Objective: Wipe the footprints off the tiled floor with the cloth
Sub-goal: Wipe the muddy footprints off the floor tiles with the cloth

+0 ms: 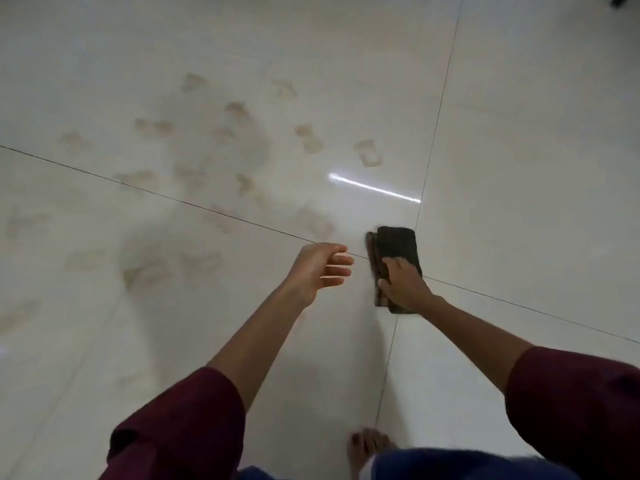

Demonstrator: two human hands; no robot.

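**No readable text in view**

Scanning the head view now: nothing to read. No letters, numbers, labels or brand marks on the tiled floor [519,133], none on the dark cloth [396,249], none on the maroon sleeves [194,420]. The whole picture is soft with blur, so any fine print would not be legible anyway

The footprints [214,161] lie scattered over the tiled floor [519,150], left of and beyond the cloth [396,249]. The cloth sits where the tile joints cross, under the right hand [403,284]; the left hand [320,268] is just left of it.
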